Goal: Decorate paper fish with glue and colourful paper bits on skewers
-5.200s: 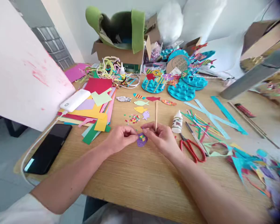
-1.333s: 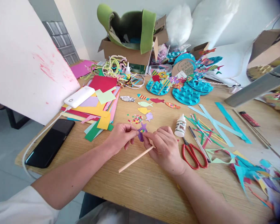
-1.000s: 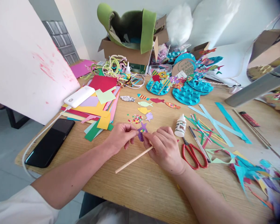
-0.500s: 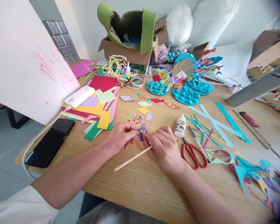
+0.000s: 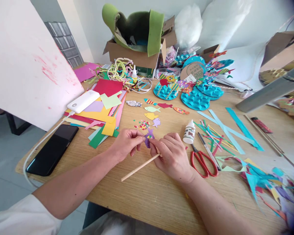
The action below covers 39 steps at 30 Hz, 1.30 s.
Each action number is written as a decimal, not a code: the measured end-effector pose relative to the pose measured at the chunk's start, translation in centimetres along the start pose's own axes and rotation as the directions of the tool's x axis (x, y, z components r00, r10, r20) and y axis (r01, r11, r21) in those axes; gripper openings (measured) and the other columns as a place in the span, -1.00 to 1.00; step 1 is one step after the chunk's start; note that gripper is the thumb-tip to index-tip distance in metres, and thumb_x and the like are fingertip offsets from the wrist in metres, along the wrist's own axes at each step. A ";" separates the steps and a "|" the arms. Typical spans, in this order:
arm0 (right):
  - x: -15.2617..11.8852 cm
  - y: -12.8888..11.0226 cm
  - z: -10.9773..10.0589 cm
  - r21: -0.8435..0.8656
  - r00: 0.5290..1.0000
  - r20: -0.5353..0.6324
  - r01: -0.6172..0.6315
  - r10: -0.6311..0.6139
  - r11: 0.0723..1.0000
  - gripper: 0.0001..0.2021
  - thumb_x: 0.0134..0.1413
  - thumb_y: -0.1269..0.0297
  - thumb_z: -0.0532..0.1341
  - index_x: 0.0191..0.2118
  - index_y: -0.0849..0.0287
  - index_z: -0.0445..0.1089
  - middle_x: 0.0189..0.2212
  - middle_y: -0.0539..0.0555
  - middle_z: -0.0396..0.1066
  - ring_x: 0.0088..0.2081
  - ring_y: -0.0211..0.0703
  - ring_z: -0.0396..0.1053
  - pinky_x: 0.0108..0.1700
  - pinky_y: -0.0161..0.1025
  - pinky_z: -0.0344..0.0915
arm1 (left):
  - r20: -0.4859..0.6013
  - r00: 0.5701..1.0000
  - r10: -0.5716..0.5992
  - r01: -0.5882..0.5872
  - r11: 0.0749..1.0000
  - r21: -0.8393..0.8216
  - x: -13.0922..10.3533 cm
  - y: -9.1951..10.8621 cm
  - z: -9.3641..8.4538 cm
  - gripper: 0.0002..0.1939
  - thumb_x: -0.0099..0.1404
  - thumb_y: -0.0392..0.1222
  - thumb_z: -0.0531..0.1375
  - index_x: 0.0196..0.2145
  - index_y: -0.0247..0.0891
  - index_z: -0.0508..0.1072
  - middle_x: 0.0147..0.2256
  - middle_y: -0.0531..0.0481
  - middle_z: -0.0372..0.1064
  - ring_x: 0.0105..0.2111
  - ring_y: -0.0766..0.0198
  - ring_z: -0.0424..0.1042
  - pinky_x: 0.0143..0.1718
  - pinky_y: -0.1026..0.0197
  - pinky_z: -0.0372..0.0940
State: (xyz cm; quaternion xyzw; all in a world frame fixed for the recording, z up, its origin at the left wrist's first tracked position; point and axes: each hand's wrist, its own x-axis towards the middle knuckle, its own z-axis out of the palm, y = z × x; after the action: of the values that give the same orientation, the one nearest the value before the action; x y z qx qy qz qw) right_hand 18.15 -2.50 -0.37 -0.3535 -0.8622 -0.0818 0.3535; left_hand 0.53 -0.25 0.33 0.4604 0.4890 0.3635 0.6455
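Between my hands is a small purple paper fish [image 5: 149, 134] with coloured bits on it. My left hand [image 5: 128, 143] pinches its left edge between thumb and fingertips. The fingers of my right hand [image 5: 170, 153] are bent; the fingertips touch the fish's right side, and a thin wooden stick [image 5: 139, 168] is held in the same hand, slanting down to the left. Just beyond the fish lies a pile of tiny coloured paper bits [image 5: 143, 124]. Several cut paper fish, among them a yellow one [image 5: 151, 116] and a red one [image 5: 165, 105], lie farther back.
Red-handled scissors [image 5: 203, 163], a white glue bottle [image 5: 189, 132] and paper strips lie to the right, with scraps beyond. On the left are a black phone [image 5: 52, 150], a white power bank [image 5: 83, 100] and stacked coloured paper. Turquoise craft pieces [image 5: 195, 100] and boxes stand behind.
The free end of the wooden stick has shifted very slightly down and to the right. Both hands have stayed almost still at the purple fish.
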 end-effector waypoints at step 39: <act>1.1 1.1 0.3 0.740 0.484 0.434 -0.672 0.760 0.005 -0.71 -0.19 0.04 0.36 -0.48 0.18 0.42 -0.65 -0.07 0.26 -0.60 -0.36 0.04 -0.53 -0.31 -0.01 | 0.240 0.964 -0.110 0.144 0.981 -0.129 0.0 0.4 -0.3 -0.69 0.00 -0.15 0.32 -0.28 -0.37 0.49 -0.32 -0.07 0.46 -0.60 0.44 0.29 -0.77 0.42 0.10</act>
State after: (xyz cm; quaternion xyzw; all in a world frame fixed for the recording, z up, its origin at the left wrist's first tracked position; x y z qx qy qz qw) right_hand 18.18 -1.01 0.04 -0.5089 -0.4555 0.5291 0.5036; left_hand 0.20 -0.06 0.67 0.4190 0.4112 0.2995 0.7521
